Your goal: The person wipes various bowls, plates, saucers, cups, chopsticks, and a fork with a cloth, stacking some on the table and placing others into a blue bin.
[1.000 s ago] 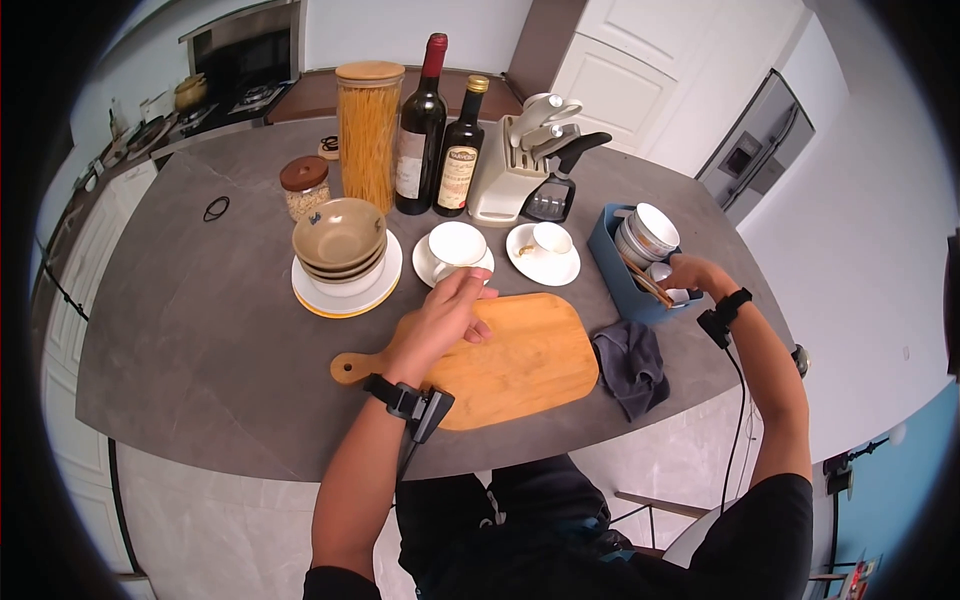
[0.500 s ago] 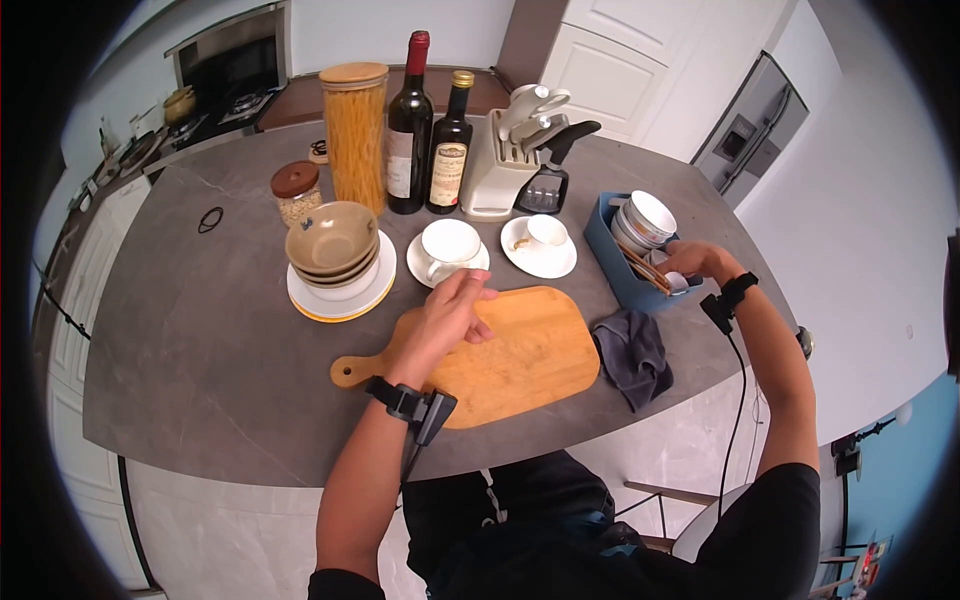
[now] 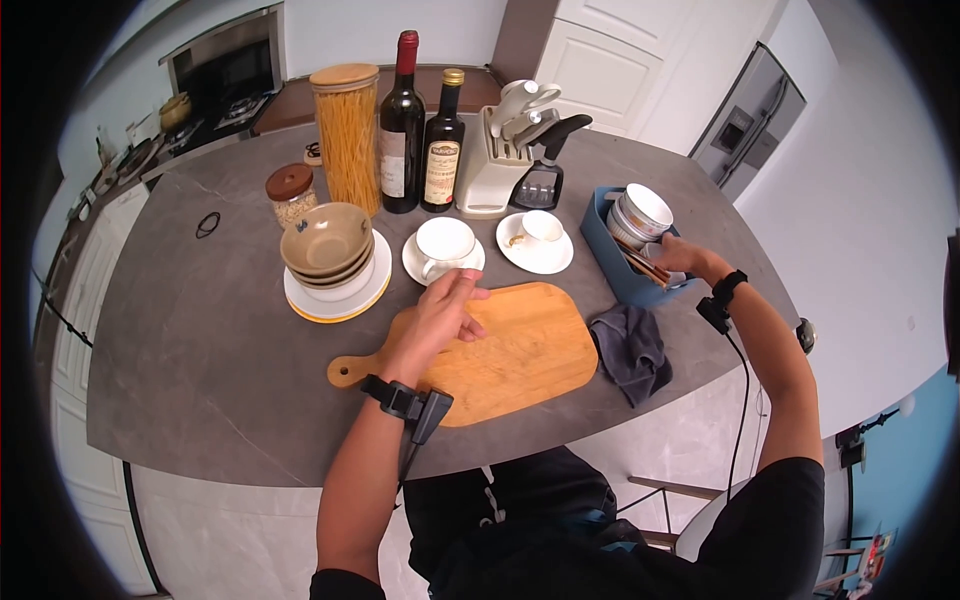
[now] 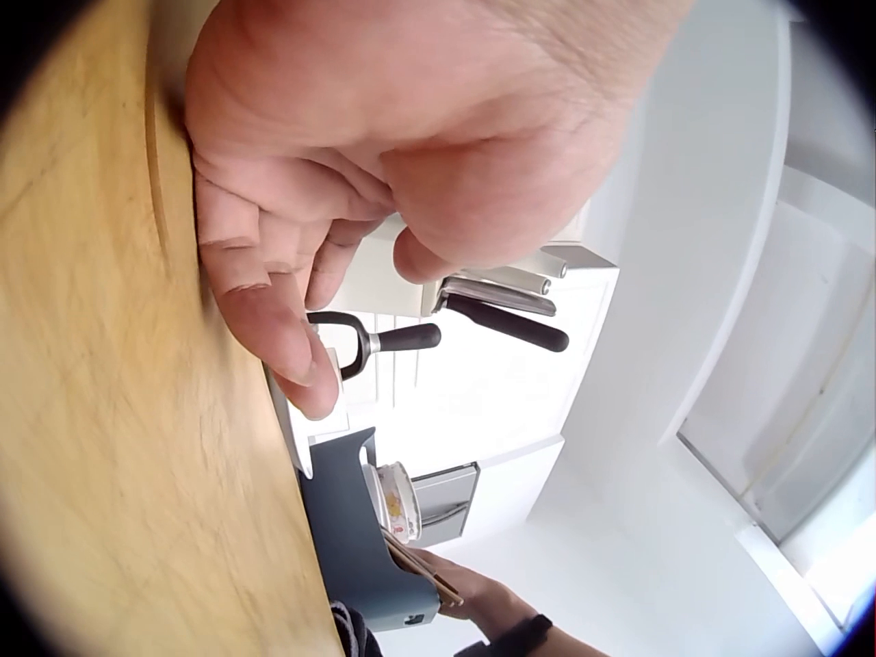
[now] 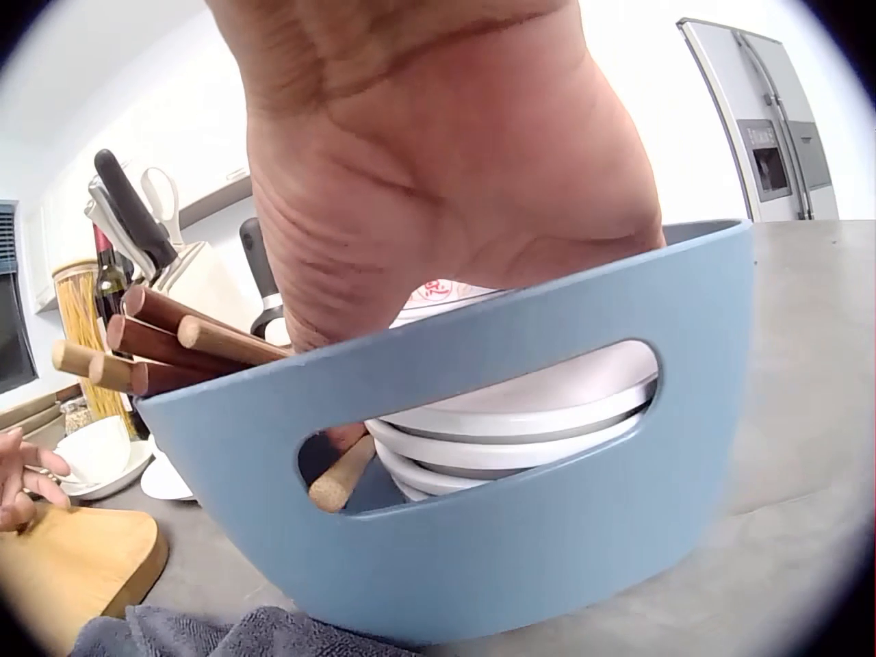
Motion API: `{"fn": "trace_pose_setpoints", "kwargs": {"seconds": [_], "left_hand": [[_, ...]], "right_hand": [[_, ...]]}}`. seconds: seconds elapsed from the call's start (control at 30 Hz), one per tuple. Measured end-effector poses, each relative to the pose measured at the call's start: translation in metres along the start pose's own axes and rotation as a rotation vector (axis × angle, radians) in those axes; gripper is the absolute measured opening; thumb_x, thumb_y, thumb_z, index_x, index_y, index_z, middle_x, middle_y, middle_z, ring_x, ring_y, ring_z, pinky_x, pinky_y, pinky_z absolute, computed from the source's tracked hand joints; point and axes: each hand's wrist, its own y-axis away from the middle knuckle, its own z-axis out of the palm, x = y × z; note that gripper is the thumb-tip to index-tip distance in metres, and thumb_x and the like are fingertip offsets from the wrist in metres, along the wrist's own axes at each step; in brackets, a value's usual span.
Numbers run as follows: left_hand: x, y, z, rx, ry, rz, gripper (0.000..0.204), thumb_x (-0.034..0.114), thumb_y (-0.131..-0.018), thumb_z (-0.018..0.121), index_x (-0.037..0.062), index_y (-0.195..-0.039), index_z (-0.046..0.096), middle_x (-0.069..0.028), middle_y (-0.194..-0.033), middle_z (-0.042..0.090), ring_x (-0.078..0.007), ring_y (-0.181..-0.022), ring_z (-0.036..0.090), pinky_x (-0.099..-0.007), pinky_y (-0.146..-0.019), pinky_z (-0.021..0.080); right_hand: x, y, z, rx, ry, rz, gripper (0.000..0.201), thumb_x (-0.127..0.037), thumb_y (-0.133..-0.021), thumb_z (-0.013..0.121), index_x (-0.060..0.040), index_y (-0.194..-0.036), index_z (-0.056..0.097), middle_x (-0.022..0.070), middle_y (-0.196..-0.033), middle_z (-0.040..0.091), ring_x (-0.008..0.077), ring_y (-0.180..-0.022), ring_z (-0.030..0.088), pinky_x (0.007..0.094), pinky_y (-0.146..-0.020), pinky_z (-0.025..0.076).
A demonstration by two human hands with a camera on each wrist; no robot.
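Note:
In the head view, the left hand (image 3: 440,318) lies over the left part of a wooden cutting board (image 3: 530,345); the left wrist view shows its fingers (image 4: 281,336) loosely bent, holding nothing. The right hand (image 3: 688,258) reaches down into a blue basket (image 3: 618,270) at the right, beside chopsticks (image 3: 645,266) and stacked white bowls (image 3: 647,206). From the right wrist, the basket wall (image 5: 548,548) hides the fingertips of that hand (image 5: 445,192); white dishes (image 5: 507,422) show through the handle slot. Whether it grips anything is hidden.
Behind the board stand two cups (image 3: 445,238) (image 3: 541,227) on saucers. Stacked bowls (image 3: 326,240) on plates are at the left; a pasta jar (image 3: 350,140), bottles (image 3: 402,150) and a knife block (image 3: 492,175) stand behind. A grey cloth (image 3: 632,355) lies before the basket.
The head view has shifted slightly. My right hand has moved a little farther back within the basket, and the utensils beside it have shifted. My left hand remains over the board.

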Motion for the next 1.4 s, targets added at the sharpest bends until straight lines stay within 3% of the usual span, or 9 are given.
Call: {"fn": "trace_pose_setpoints", "kwargs": {"seconds": [0.17,0.23,0.6,0.67,0.77,0.97,1.0,1.1,1.4], "left_hand": [[-0.005,-0.001,0.0,0.01,0.031,0.002,0.05,0.042,-0.111,0.037,0.0041,-0.14,0.051,-0.0131,-0.127,0.067,-0.014,-0.072,0.067,-0.0266,-0.066,0.054],[-0.007,-0.002,0.0,0.01,0.032,0.002,0.05,0.042,-0.111,0.037,0.0041,-0.14,0.051,-0.0132,-0.127,0.067,-0.0141,-0.071,0.067,-0.0266,-0.066,0.054],[-0.007,-0.001,0.003,0.025,0.042,0.002,0.049,0.042,-0.11,0.039,0.0055,-0.14,0.052,-0.0138,-0.125,0.067,-0.0139,-0.071,0.067,-0.0271,-0.067,0.055],[-0.009,-0.002,0.002,0.024,0.048,0.017,0.049,0.043,-0.11,0.04,0.0054,-0.14,0.052,-0.0137,-0.124,0.067,-0.0137,-0.071,0.067,-0.0273,-0.067,0.055],[-0.009,-0.003,0.003,0.027,0.044,0.019,0.05,0.043,-0.109,0.041,0.0056,-0.14,0.052,-0.0134,-0.123,0.068,-0.0133,-0.071,0.066,-0.0271,-0.068,0.054],[-0.005,0.0,0.005,0.03,0.01,0.018,0.051,0.045,-0.109,0.042,0.0055,-0.14,0.053,-0.0122,-0.123,0.068,-0.0127,-0.07,0.064,-0.0266,-0.067,0.054],[-0.006,0.0,0.004,0.037,0.011,0.017,0.051,0.045,-0.109,0.042,0.0055,-0.14,0.053,-0.0122,-0.123,0.068,-0.0127,-0.07,0.064,-0.0266,-0.067,0.054],[-0.006,-0.001,0.003,0.04,0.022,0.012,0.051,0.045,-0.109,0.042,0.0054,-0.14,0.052,-0.0118,-0.123,0.068,-0.0127,-0.07,0.065,-0.0264,-0.067,0.054],[-0.002,0.0,0.003,0.033,-0.009,0.0,0.051,0.043,-0.11,0.041,0.004,-0.141,0.051,-0.0121,-0.124,0.068,-0.0128,-0.071,0.065,-0.0254,-0.067,0.053]], "right_hand": [[0.016,-0.024,0.01,-0.034,-0.145,-0.05,0.059,-0.053,-0.076,0.075,0.0054,-0.082,0.075,0.012,-0.082,0.071,0.0198,-0.083,0.066,0.0363,-0.078,0.051],[0.017,-0.028,0.006,-0.08,-0.099,-0.081,0.071,-0.058,-0.069,0.073,0.0082,-0.094,0.076,0.021,-0.097,0.074,0.0298,-0.094,0.071,0.0389,-0.088,0.053],[0.005,-0.017,0.003,-0.119,-0.225,0.002,0.055,-0.045,-0.069,0.081,0.0044,-0.093,0.074,0.0071,-0.089,0.07,0.0127,-0.085,0.062,0.0311,-0.08,0.05],[0.005,-0.022,0.002,-0.117,-0.147,0.012,0.071,-0.049,-0.063,0.078,0.0092,-0.104,0.074,0.0201,-0.105,0.073,0.027,-0.099,0.069,0.0366,-0.087,0.052],[0.013,-0.023,0.004,-0.051,-0.189,-0.12,0.074,-0.049,-0.063,0.078,0.0107,-0.107,0.072,0.0222,-0.108,0.072,0.0282,-0.099,0.069,0.038,-0.087,0.053],[0.007,-0.004,-0.025,-0.293,-0.352,0.014,0.084,-0.046,-0.072,0.084,0.0113,-0.128,0.06,0.0216,-0.124,0.066,0.0248,-0.118,0.06,0.0384,-0.103,0.048],[0.007,-0.007,-0.032,-0.521,-0.518,0.024,0.084,-0.036,-0.076,0.085,0.0111,-0.137,0.051,0.0198,-0.135,0.06,0.0246,-0.126,0.056,0.0399,-0.111,0.044],[0.013,-0.013,-0.045,-0.663,-0.568,0.0,0.075,-0.019,-0.08,0.084,0.0106,-0.139,0.049,0.0165,-0.139,0.058,0.0248,-0.129,0.054,0.0372,-0.112,0.042],[0.01,-0.025,-0.045,-0.433,-0.37,0.098,0.074,-0.007,-0.077,0.082,0.002,-0.143,0.051,0.0118,-0.139,0.06,0.0234,-0.127,0.055,0.0378,-0.108,0.044]]}}
